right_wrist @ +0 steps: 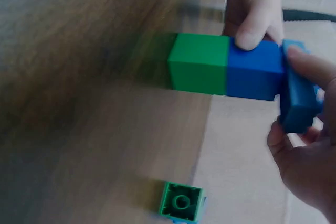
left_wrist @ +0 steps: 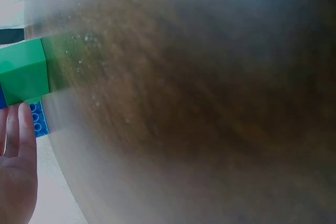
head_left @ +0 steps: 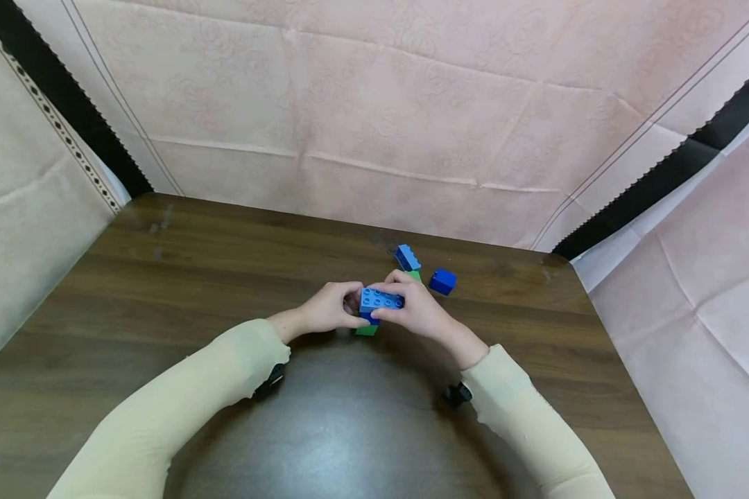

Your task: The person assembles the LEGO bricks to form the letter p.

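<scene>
A small stack stands between both hands: a green brick (right_wrist: 199,64) at the bottom, a dark blue brick (right_wrist: 254,69) above it, and a lighter blue long brick (head_left: 381,299) across the top. My left hand (head_left: 331,306) holds the stack from the left, its thumb against the dark blue brick. With thumb and fingers, my right hand (head_left: 415,305) pinches the long brick, which juts out to the right over the stack. In the left wrist view, fingertips lie right beside the green brick's lower edge.
Behind the right hand, another light blue brick (head_left: 407,257) sits by a green brick (head_left: 414,275), partly hidden by that hand. A loose dark blue brick (head_left: 442,281) lies to their right. Pale cloth (head_left: 374,125) hangs behind the wooden table (head_left: 225,242).
</scene>
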The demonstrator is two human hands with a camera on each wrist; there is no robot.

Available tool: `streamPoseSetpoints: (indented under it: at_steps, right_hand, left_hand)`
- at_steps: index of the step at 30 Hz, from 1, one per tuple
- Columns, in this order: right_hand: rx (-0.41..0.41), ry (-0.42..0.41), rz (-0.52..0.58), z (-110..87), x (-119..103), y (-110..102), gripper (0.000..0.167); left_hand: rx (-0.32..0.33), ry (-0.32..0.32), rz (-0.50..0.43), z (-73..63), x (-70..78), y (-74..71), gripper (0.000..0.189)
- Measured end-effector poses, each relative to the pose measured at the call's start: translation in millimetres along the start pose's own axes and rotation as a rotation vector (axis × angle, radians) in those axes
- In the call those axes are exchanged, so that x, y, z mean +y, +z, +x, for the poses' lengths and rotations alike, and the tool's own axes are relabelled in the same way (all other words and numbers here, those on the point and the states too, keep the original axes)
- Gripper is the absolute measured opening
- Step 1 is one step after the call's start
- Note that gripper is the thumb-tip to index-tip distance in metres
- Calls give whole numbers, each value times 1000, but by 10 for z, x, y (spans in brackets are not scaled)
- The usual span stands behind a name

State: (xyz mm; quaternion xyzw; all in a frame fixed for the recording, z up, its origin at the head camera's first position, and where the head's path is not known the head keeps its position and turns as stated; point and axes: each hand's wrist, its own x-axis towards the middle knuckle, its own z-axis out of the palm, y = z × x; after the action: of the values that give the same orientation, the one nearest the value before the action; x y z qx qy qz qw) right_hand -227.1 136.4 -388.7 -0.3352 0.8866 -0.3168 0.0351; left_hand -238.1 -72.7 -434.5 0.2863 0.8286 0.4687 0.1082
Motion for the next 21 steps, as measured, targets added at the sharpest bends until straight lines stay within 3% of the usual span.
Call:
streamPoseSetpoints:
  at_steps: [9,21]
  right_hand:
    - [7,47,74,-12,27,-5,42]
    - [-1,-23,-19,-15,42,-19,42]
  left_hand:
    - [6,-18,10,-4,-15,-18,28]
    - [-8,-44,22,4,7,-16,28]
